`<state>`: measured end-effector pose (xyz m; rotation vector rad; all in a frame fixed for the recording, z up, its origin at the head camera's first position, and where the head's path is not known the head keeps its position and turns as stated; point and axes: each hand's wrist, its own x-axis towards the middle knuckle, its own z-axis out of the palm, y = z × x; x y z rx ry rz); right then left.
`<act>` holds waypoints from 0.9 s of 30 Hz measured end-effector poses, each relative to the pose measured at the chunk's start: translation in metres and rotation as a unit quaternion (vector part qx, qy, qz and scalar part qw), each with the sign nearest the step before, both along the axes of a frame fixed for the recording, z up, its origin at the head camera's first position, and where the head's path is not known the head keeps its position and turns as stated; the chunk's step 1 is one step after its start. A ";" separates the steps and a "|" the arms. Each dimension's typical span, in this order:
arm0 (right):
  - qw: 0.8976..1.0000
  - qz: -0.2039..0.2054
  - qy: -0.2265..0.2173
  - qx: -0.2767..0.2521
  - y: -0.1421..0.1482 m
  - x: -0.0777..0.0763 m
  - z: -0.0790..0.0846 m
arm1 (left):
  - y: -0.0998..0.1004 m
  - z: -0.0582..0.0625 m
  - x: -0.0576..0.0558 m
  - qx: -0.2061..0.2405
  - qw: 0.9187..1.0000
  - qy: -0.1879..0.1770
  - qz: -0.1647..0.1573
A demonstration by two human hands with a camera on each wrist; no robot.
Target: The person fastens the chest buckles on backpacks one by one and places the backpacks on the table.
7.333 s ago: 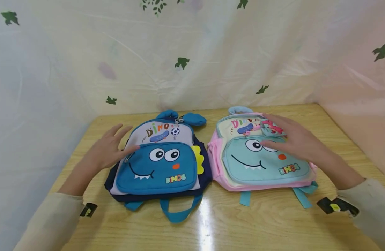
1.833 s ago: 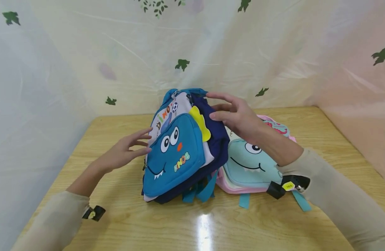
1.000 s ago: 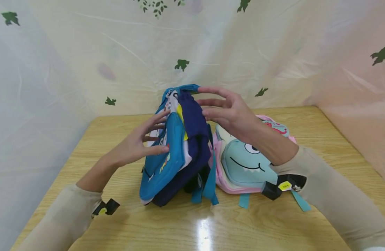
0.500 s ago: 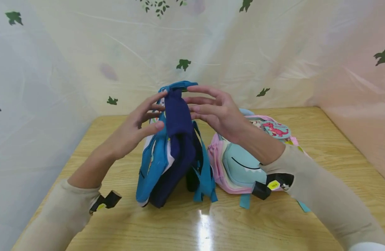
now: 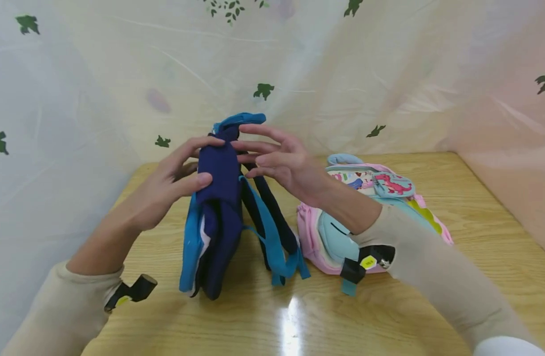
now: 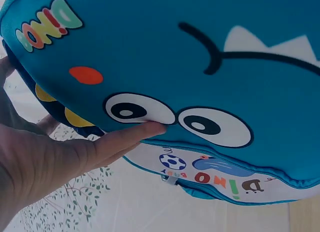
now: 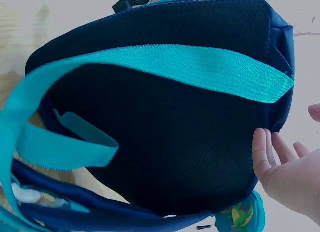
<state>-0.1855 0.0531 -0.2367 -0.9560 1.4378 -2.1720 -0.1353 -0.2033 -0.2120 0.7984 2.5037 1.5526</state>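
one blue backpack (image 5: 219, 198), left of the frame's center, has swung edge-on, baring straps (image 5: 269, 227): the turn looks partway. left hand (image 5: 165, 193) fingers grip its edge; right hand (image 5: 294, 170) fingers, loosely straight, touch its rear.

Pale cream sheeting (image 5: 325, 59) across the back, softly creased, with scattered dark green leaf-like shapes (image 5: 264, 91), a sprig of small leaves (image 5: 228, 7) at the top edge and a faint mauve patch (image 5: 158, 100). Cooler grey-white on the left side, warmer pink on the right. Below, a light wood-grain bench (image 5: 165, 324) with a bright streak of reflected light (image 5: 292, 324) near the front.
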 end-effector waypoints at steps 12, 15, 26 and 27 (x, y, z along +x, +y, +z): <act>0.998 0.045 0.032 -0.009 -0.024 -0.002 -0.003 | -0.030 -0.021 0.001 0.201 0.979 -0.028 -0.003; 0.998 0.039 0.035 -0.017 -0.023 -0.003 -0.002 | -0.039 -0.024 0.001 0.218 0.976 -0.022 -0.008; 0.980 -0.144 0.033 0.131 0.000 -0.015 -0.027 | -0.068 -0.037 -0.004 0.289 0.955 -0.024 -0.055; 0.975 -0.153 0.026 0.159 0.002 -0.016 -0.032 | -0.070 -0.040 -0.006 0.304 0.950 -0.021 -0.070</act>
